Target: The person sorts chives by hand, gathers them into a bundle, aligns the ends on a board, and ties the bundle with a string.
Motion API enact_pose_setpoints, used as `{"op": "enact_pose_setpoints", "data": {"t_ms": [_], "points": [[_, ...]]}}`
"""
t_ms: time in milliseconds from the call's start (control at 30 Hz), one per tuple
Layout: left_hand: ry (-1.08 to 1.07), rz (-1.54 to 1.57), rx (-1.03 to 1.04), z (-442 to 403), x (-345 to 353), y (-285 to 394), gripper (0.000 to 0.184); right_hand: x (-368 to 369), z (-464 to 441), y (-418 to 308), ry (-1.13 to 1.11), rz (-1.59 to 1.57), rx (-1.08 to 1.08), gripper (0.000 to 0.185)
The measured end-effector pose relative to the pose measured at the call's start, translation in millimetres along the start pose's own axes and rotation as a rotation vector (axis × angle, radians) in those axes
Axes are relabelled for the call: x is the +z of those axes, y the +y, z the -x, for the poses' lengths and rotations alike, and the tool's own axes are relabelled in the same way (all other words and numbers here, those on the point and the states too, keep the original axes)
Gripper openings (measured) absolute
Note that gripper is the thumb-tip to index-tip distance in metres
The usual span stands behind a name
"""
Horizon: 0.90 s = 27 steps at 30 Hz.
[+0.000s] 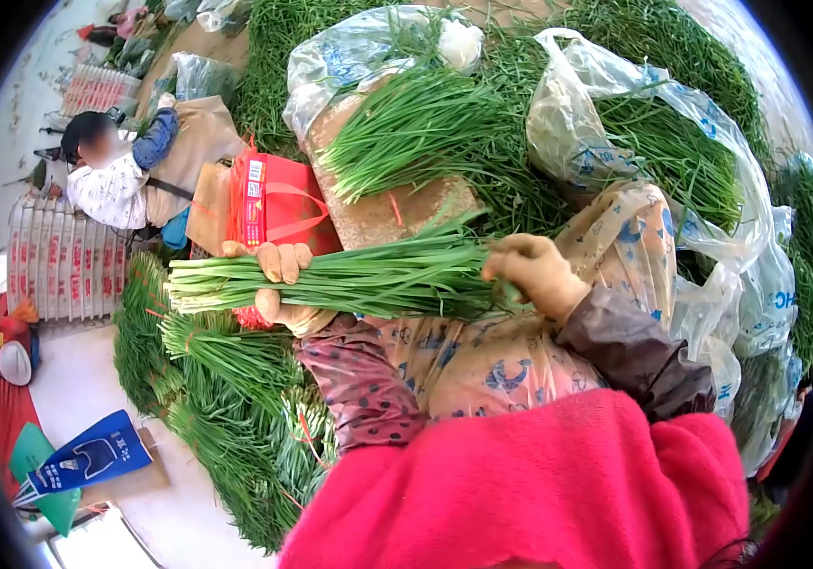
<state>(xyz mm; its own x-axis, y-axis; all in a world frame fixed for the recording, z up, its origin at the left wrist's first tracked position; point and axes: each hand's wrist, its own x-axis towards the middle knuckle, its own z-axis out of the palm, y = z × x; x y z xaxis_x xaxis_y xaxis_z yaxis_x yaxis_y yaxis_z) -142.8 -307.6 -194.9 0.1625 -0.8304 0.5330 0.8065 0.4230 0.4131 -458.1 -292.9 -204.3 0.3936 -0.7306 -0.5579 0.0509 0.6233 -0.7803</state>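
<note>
My left hand (283, 270), in a pale glove, is closed around a thick bunch of garlic chives (378, 275) near its whitish cut ends. The bunch lies level across my lap, leaf tips pointing right. At those tips is my right hand (541, 273), also gloved, with its fingers curled together; what they pinch is hidden. Beyond the bunch, a loose pile of garlic chives (416, 128) rests on a board (397, 213). A red bag (288, 204) with red ties stands beside the board. Below my left hand lie several tied bundles of chives (236, 379).
Clear plastic bags (748, 247) with greens stand at the right. Loose greens (700, 47) cover the ground at the back. A person (112, 190) sits at the left near stacked white-and-red crates (65, 256). A blue packet (93, 460) lies at the lower left.
</note>
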Motion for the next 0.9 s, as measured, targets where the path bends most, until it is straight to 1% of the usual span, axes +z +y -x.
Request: {"op": "enact_pose_setpoints", "data": {"t_ms": [33,100,133,167,233,267,300,367,400,433,500,533,567,600,633,667,700,733,767,833,867,900], "points": [[0.0,0.0,0.009,-1,0,4,0.063,-14,-3,3,0.04,-0.097,0.072,0.023],[0.005,-0.098,-0.008,-4,5,10,0.067,-44,-13,13,0.004,0.069,0.157,0.027],[0.005,-0.12,-0.012,-5,13,6,0.066,-55,-8,11,-0.006,0.368,0.101,0.039],[-0.051,-0.176,-0.074,-7,14,9,0.066,-55,2,-2,0.14,1.168,-0.151,0.054],[-0.124,-0.275,-0.171,-10,15,6,0.067,-36,7,-38,0.237,1.488,0.161,0.067],[-0.142,-0.309,-0.235,-9,16,2,0.073,-29,7,-51,0.184,1.369,-0.058,0.068],[-0.166,-0.268,-0.298,-5,17,-6,0.074,-23,5,-59,0.126,1.242,-0.272,0.07],[-0.268,-0.215,-0.37,-8,25,-28,0.074,-1,-15,-61,-0.134,0.823,-0.788,0.084],[-0.196,-0.181,-0.386,-5,34,-37,0.076,14,-23,-62,-0.203,0.785,-0.821,0.096],[-0.073,-0.18,-0.343,-3,40,-50,0.078,31,-28,-64,-0.273,0.746,-0.853,0.109],[0.171,-0.188,-0.246,0,51,-74,0.083,58,-22,-63,-0.343,0.577,-0.387,0.121],[0.297,-0.251,-0.26,5,57,-84,0.082,64,-25,-59,-0.279,0.555,-0.286,0.125],[0.428,-0.314,-0.272,8,59,-89,0.082,71,-37,-39,-0.122,0.625,-0.433,0.12],[0.376,-0.266,-0.318,14,44,-92,0.084,68,-47,-25,-0.126,0.643,-0.34,0.117],[0.478,-0.363,-0.421,19,48,-88,0.087,65,-53,-17,-0.128,0.66,-0.245,0.115],[0.451,-0.348,-0.471,25,43,-90,0.089,61,-59,1,-0.084,0.451,-0.348,0.09],[0.429,-0.332,-0.516,30,32,-94,0.092,51,-63,13,-0.093,0.459,-0.341,0.09],[0.346,-0.331,-0.548,33,15,-95,0.087,42,-66,15,-0.113,0.28,-0.257,0.075],[0.36,-0.331,-0.533,26,11,-95,0.087,33,-71,15,-0.132,0.105,-0.172,0.06],[0.457,-0.578,-0.579,5,-1,-96,0.069,12,-80,4,-0.045,0.009,-0.004,0.051],[0.46,-0.808,-0.651,-3,-23,-96,0.057,6,-88,2,0.047,-0.046,-0.045,0.044],[0.535,-0.914,-0.746,-11,-42,-96,0.051,-2,-96,-5,0.101,-0.012,-0.074,0.042]]}}
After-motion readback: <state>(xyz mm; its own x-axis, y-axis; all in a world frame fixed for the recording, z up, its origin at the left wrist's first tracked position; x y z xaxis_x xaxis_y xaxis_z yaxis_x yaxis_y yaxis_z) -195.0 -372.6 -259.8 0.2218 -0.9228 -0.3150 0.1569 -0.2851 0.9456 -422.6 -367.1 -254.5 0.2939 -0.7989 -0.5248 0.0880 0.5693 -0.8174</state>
